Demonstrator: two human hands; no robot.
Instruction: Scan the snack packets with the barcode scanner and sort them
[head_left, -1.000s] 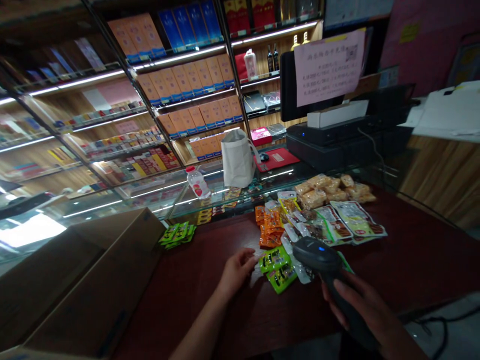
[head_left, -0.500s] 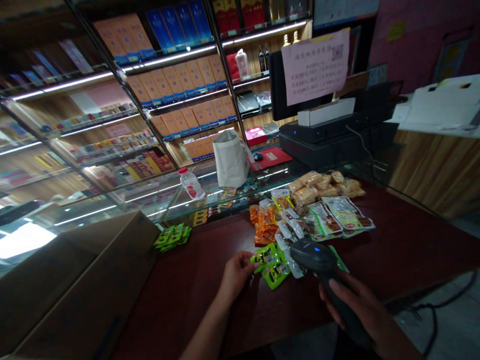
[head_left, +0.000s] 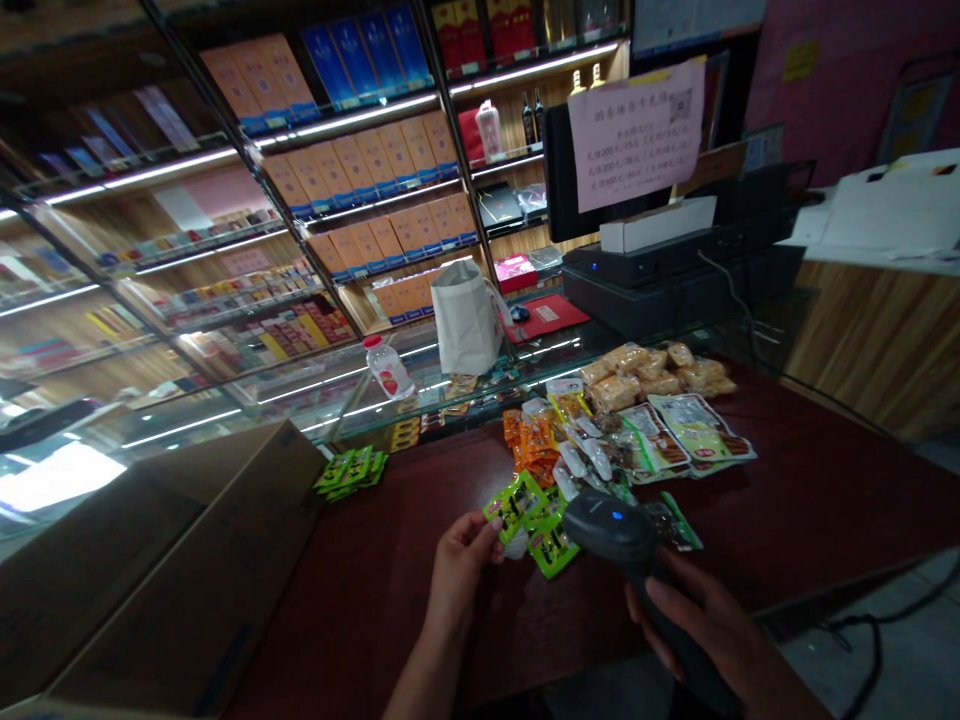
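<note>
My left hand (head_left: 463, 560) pinches a small green snack packet (head_left: 517, 505) by its edge, lifted slightly and tilted. Another green packet (head_left: 553, 546) lies on the dark red table just right of it. My right hand (head_left: 694, 610) is wrapped round the handle of a black barcode scanner (head_left: 611, 525), its blue light lit and its head over the packets. Behind the scanner lie white-and-clear packets (head_left: 585, 455), partly covered by it. Orange packets (head_left: 536, 440) sit beyond my left hand. A dark packet with a green edge (head_left: 675, 522) lies beside the scanner.
A stack of green packets (head_left: 351, 472) stands by an open cardboard box (head_left: 247, 520) on the left. Bread-like packs (head_left: 637, 375) and flat bags (head_left: 697, 430) lie at the back right. A bottle (head_left: 388, 370), a white bag (head_left: 466, 320) and a monitor (head_left: 559, 180) stand behind.
My left hand has drawn the green packet a little left and raised it. The scanner has shifted slightly left and down, uncovering more of the dark packet beside it.
</note>
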